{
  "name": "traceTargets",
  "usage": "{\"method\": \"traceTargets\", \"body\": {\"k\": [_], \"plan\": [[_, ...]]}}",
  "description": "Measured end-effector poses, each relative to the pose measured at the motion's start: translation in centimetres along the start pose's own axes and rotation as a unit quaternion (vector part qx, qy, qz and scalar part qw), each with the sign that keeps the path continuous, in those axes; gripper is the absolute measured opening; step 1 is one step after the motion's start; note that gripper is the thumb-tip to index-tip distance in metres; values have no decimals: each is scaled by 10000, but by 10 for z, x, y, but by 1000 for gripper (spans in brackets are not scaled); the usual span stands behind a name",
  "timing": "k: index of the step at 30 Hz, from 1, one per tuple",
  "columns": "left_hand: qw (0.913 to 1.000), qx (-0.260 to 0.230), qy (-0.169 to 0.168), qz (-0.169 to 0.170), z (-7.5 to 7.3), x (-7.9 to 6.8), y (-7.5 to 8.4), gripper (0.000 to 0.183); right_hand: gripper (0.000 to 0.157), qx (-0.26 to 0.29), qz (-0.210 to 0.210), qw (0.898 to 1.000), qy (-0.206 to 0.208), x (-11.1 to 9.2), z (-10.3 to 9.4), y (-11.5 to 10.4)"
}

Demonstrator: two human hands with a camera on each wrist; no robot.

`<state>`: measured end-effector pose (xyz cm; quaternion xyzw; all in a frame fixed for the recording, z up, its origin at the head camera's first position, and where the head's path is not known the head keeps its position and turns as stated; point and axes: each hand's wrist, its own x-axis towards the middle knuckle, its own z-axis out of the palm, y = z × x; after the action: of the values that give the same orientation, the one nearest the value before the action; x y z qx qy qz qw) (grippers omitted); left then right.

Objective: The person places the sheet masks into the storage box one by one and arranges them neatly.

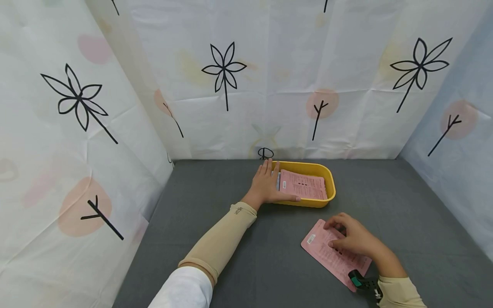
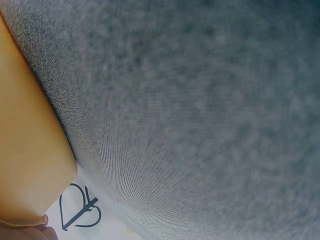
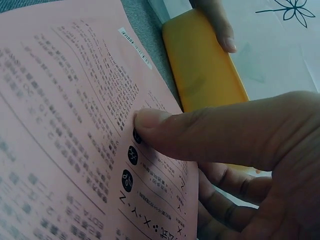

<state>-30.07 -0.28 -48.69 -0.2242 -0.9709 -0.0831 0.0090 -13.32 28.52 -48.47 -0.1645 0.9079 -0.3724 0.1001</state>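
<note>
A yellow basket (image 1: 325, 202) stands at the back of the table with pink packets (image 1: 302, 185) lying in it. My left hand (image 1: 267, 184) rests across the basket's left end, its fingers straight and its thumb along the near side. In the left wrist view, fingertips (image 2: 37, 233) show at the edge of the yellow wall (image 2: 30, 130). Closer to me, my right hand (image 1: 352, 235) pinches a flat pink printed packet (image 1: 327, 252) with a barcode. The right wrist view shows the thumb (image 3: 155, 120) on its printed face and the other fingers behind its edge.
Dark grey cloth (image 1: 215, 188) covers the table. White curtains with plant drawings (image 1: 224, 68) enclose its back and sides. Something pale and bluish (image 1: 278, 180) peeks out beside the packets in the basket. A black device (image 1: 363, 281) sits on my right wrist.
</note>
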Motion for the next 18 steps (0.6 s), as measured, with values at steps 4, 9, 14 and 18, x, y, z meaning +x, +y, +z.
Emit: {"method": "traceTargets", "body": {"k": [4,9,14,18], "plan": [[10000,44,-50,5,0,0,0,143,37,145,16,9999,-58,1,-1,0],[10000,49,-15,-9,-1,0,0,143,36,416,-59,9990,-156,1,-4,1],[9998,70,-205,-45,1,3,-1,145,30,271,-362,9990,33,-1,-8,-1],[9996,75,-278,-55,2,6,-2,145,28,185,-586,9977,289,-3,-11,-3]]}}
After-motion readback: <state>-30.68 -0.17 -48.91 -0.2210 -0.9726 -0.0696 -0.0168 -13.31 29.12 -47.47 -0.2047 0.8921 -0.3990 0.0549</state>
